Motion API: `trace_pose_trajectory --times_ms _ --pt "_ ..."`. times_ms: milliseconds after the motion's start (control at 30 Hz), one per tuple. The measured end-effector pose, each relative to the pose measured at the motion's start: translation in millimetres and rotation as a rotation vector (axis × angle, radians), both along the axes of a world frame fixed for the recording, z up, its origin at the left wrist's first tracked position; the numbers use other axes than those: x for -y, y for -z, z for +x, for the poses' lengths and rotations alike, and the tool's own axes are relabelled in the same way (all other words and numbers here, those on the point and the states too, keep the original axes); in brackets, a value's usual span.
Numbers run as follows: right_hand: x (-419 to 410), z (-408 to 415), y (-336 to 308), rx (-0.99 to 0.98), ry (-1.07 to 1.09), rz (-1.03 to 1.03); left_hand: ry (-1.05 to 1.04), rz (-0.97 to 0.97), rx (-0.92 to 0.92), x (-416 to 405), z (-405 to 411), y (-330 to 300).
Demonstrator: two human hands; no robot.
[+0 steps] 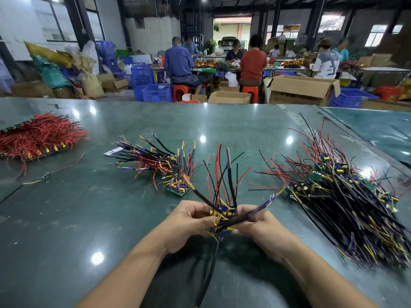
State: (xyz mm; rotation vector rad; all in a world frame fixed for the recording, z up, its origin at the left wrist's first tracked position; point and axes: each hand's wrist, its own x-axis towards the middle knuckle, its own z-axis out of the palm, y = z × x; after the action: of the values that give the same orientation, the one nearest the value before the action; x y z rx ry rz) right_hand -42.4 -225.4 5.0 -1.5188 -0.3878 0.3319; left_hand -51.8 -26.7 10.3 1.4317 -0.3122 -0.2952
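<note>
WORKSHOP FLOOR: A glossy dark-green table fills the foreground, ceiling lights mirrored on its top. A second green-topped surface adjoins it at far R. Behind is a dim hall w/ dark steel posts, pale walls and barred windows. An open doorway at the back lets in daylight. Several workers sit on red stools at a long far bench strewn w/ orange and red parts.

At ctr front, just above the table, the person's left hand and right hand meet on a bundle of wired circuit boards. The left hand's fingers are curled round the boards. The right hand grips the bundle from the other side, a black-sleeved lead crossing over its fingers. Red, black, yellow and purple leads fan up from the bundle and one black lead hangs down between the forearms.

A big pile of like boards lies to the R, well apart from a smaller group at ctr-L. At far L sits a heap of red wires on dark strips, w/ one loose wire just in front of it.

Containers stand on the floor beyond the table. Stacked blue crates are at ctr-L, contents too far to tell. A large open cardboard box and a smaller one have their insides hidden from this angle. A blue bin is at R and stuffed sacks are piled by the L wall.
</note>
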Motion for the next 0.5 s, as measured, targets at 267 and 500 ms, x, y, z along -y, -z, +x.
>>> trace_pose_trajectory --times_ms 267,500 --pt "3.1 0.0 6.6 0.041 0.012 0.029 0.022 -0.017 -0.016 -1.5 0.0 2.4" --pt "-0.9 3.8 0.9 -0.016 -0.021 -0.012 0.061 -0.092 -0.042 -3.1 6.6 7.2"
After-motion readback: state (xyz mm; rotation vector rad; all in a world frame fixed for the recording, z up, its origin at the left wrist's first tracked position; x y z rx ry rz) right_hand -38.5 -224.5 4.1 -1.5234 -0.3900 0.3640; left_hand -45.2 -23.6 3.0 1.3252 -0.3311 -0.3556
